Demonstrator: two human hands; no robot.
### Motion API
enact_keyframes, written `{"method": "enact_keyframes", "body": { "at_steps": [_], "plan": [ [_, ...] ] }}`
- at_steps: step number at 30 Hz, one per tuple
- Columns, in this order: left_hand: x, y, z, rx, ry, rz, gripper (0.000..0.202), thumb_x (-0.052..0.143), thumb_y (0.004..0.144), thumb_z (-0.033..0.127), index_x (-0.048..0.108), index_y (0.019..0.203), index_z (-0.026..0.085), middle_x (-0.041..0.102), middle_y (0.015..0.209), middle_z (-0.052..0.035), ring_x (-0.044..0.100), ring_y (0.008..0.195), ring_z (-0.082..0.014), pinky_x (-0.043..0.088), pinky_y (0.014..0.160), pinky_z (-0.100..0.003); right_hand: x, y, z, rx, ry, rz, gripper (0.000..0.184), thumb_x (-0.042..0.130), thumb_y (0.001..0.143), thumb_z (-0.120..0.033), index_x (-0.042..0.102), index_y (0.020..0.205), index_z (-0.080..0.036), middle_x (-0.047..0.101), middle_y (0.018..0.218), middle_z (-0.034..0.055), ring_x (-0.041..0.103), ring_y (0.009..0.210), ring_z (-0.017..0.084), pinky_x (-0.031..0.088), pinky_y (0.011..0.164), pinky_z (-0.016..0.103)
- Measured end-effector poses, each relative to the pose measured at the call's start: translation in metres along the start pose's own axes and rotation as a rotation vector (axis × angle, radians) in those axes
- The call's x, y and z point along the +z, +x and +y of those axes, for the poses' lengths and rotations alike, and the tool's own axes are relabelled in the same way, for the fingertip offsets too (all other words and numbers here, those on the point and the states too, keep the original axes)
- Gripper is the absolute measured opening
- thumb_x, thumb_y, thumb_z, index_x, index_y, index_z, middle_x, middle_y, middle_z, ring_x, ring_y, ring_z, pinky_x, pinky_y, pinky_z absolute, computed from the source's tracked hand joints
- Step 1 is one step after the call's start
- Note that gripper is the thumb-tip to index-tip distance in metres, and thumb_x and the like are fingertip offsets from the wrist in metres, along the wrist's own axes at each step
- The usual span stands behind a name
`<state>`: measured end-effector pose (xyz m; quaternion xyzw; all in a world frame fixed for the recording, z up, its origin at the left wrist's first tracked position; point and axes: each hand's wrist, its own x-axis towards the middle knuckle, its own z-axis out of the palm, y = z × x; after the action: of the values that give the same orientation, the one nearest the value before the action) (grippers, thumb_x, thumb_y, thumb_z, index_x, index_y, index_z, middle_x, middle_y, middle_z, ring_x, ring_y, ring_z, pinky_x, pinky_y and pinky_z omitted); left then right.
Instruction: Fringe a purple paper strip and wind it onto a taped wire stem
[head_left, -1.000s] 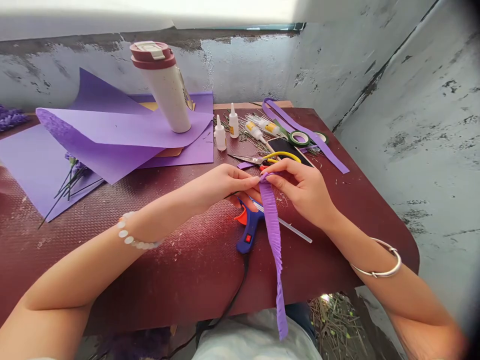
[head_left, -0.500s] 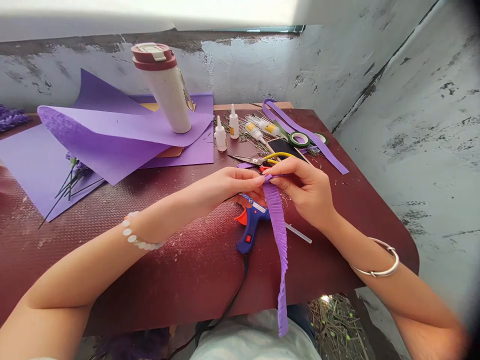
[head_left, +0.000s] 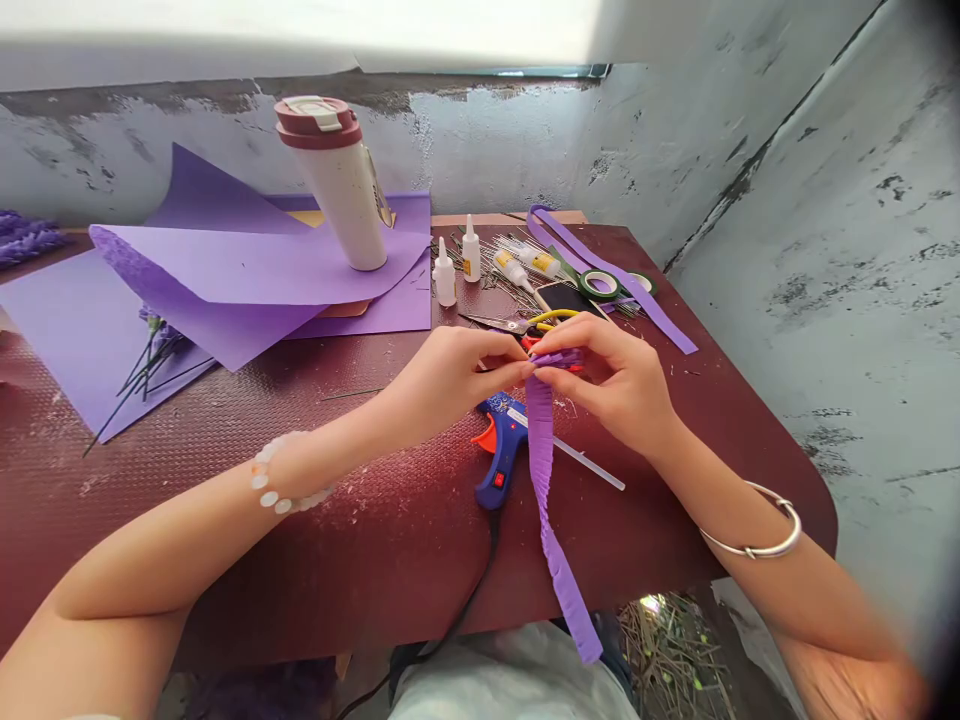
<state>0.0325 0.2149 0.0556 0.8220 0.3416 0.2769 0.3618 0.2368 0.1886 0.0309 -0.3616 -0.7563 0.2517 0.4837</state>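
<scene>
From my end, the head cam looked down into a corner of weathered grey plaster walls (head_left: 780,330), with dark flaking patches. Dry stems (head_left: 671,660) lay on the floor below the right edge.

Maroon tabletop (head_left: 360,570): textured, rounded at the near right, dusted with pale specks. Curled purple foam sheets (head_left: 240,265) covered the left side, with a cream tumbler (head_left: 341,180) standing upright on them. Purple flowers on dark stems (head_left: 154,350) lay on the lowest sheet.

At the back sat two small glue bottles (head_left: 445,280), a bundle of thin wires (head_left: 502,275), a black phone (head_left: 564,297), a green tape roll (head_left: 598,285) and a long flat purple band (head_left: 592,270). Yellow-handled scissors (head_left: 510,323) lay just behind the hands.

Hot glue gun (head_left: 499,450) lay on the tabletop just below the hands, its black cord (head_left: 469,585) running off the near edge. A glue stick (head_left: 581,460) lay beside it.

The right hand (head_left: 607,385) was pinching the gathered top of the pleated purple strip (head_left: 544,480), and the left hand (head_left: 450,375) was closed on the same end with its fingertips. The strip hung down from there, over the tabletop edge.
</scene>
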Motion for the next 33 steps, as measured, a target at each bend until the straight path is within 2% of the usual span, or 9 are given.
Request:
{"method": "enact_keyframes", "body": {
  "at_steps": [6, 9, 12, 15, 19, 23, 26, 29, 33],
  "plan": [
    [-0.0014, 0.0043, -0.006, -0.051, -0.139, -0.062, 0.018, 0.062, 0.09, 0.026, 0.073, 0.083, 0.014, 0.074, 0.074, -0.0012, 0.066, 0.068, -0.0097, 0.05, 0.066, -0.02, -0.0047, 0.0014, -0.0004, 0.092, 0.046, -0.015, 0.011, 0.07, 0.086, -0.015, 0.072, 0.094, -0.022, 0.071, 0.095, 0.0015, 0.066, 0.095, 0.017, 0.056, 0.085, 0.031],
    [-0.0027, 0.0064, -0.0063, -0.168, -0.285, -0.137, 0.023, 0.063, 0.09, 0.032, 0.073, 0.083, 0.013, 0.075, 0.078, -0.0036, 0.068, 0.072, -0.0116, 0.051, 0.067, -0.021, -0.005, 0.0018, 0.001, 0.134, 0.08, -0.008, 0.009, 0.072, 0.085, -0.017, 0.073, 0.092, -0.022, 0.072, 0.093, 0.0013, 0.067, 0.091, 0.018, 0.057, 0.084, 0.032],
    [-0.0057, 0.0081, -0.0072, -0.322, -0.464, -0.258, 0.036, 0.056, 0.093, 0.044, 0.073, 0.091, 0.013, 0.076, 0.086, -0.0077, 0.071, 0.076, -0.0152, 0.052, 0.066, -0.024, -0.004, 0.0013, 0.0019, 0.147, 0.096, -0.007, 0.009, 0.072, 0.085, -0.017, 0.073, 0.092, -0.023, 0.072, 0.093, 0.0015, 0.067, 0.092, 0.019, 0.058, 0.086, 0.034],
    [-0.0085, 0.0083, -0.0089, -0.387, -0.602, -0.338, 0.04, 0.057, 0.092, 0.05, 0.072, 0.095, 0.013, 0.076, 0.092, -0.0099, 0.072, 0.08, -0.0168, 0.052, 0.066, -0.024, -0.0025, 0.0008, 0.0017, 0.126, 0.073, -0.007, 0.007, 0.072, 0.086, -0.018, 0.073, 0.091, -0.023, 0.072, 0.094, 0.0022, 0.067, 0.094, 0.02, 0.057, 0.088, 0.036],
    [-0.0097, 0.0071, -0.0085, -0.421, -0.682, -0.387, 0.037, 0.064, 0.088, 0.049, 0.073, 0.094, 0.013, 0.077, 0.093, -0.0103, 0.073, 0.083, -0.0173, 0.052, 0.068, -0.024, -0.0015, 0.0, 0.0005, 0.007, -0.022, 0.015, 0.011, 0.069, 0.088, -0.015, 0.073, 0.093, -0.025, 0.071, 0.095, 0.0029, 0.066, 0.095, 0.02, 0.057, 0.086, 0.036],
    [-0.0092, 0.007, -0.008, -0.439, -0.684, -0.381, 0.035, 0.068, 0.086, 0.046, 0.073, 0.091, 0.012, 0.076, 0.088, -0.0099, 0.072, 0.078, -0.0161, 0.052, 0.067, -0.024, -0.0007, -0.0017, -0.0003, -0.142, -0.1, 0.022, 0.016, 0.066, 0.089, -0.012, 0.072, 0.093, -0.026, 0.072, 0.094, 0.0028, 0.067, 0.092, 0.02, 0.056, 0.084, 0.037],
    [-0.009, 0.0082, -0.0095, -0.421, -0.654, -0.349, 0.028, 0.071, 0.084, 0.041, 0.072, 0.087, 0.013, 0.075, 0.079, -0.0064, 0.07, 0.074, -0.0138, 0.05, 0.064, -0.022, -0.0006, -0.0028, -0.0007, -0.204, -0.117, 0.026, 0.017, 0.064, 0.09, -0.011, 0.071, 0.092, -0.027, 0.071, 0.095, 0.0028, 0.068, 0.093, 0.02, 0.057, 0.085, 0.038],
    [-0.0091, 0.0091, -0.0087, -0.378, -0.58, -0.291, 0.02, 0.071, 0.084, 0.034, 0.071, 0.084, 0.013, 0.074, 0.076, -0.004, 0.069, 0.072, -0.0122, 0.05, 0.064, -0.021, -0.001, -0.003, -0.0008, -0.162, -0.067, -0.002, 0.022, 0.062, 0.088, -0.01, 0.068, 0.099, -0.028, 0.068, 0.106, 0.0037, 0.065, 0.104, 0.022, 0.056, 0.091, 0.039],
    [-0.0082, 0.0074, -0.0039, -0.298, -0.411, -0.191, 0.015, 0.068, 0.085, 0.028, 0.069, 0.08, 0.014, 0.072, 0.075, -0.0026, 0.067, 0.066, -0.0113, 0.053, 0.064, -0.022, 0.0005, -0.0029, 0.0024, -0.04, -0.019, -0.16, 0.051, 0.069, 0.08, -0.012, 0.054, 0.126, -0.028, 0.054, 0.132, 0.0072, 0.059, 0.116, 0.025, 0.052, 0.101, 0.041]
  ]
}}
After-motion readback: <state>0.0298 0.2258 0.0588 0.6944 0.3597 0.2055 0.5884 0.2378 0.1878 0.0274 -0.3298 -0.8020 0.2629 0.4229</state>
